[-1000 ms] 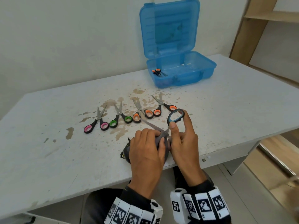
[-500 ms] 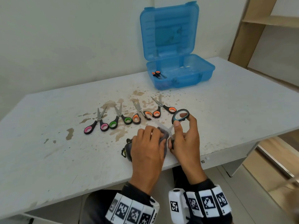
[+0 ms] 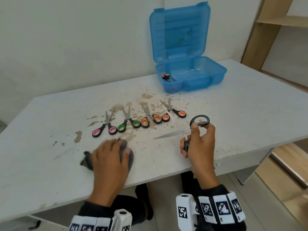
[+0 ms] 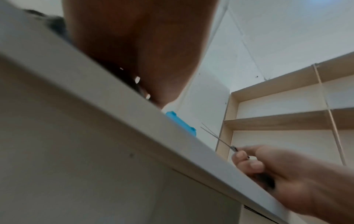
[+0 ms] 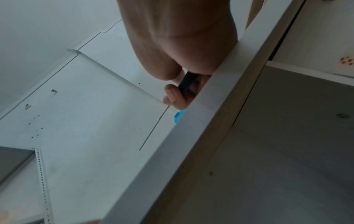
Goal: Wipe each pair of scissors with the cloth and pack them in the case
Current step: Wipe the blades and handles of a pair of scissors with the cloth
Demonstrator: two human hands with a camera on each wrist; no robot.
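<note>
Stained white table (image 3: pixel 233 114), near edge: I'm gripping grey-handled scissors (image 3: pixel 171 134) with right hand (image 3: pixel 201 147), left hand (image 3: pixel 108 157) clutching dark cloth (image 3: pixel 130 157).

Blurred left hand (image 3: pixel 109 157) covers most of cloth (image 3: pixel 130 157). Lower handle of held scissors (image 3: pixel 170 134) buried in right hand (image 3: pixel 200 144). Packed scissors (image 3: pixel 167 77) half-hidden behind case (image 3: pixel 191 84) wall.

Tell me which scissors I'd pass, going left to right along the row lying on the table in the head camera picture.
Pink-handled scissors → green-handled scissors → first orange-handled scissors → second orange-handled scissors.
</note>
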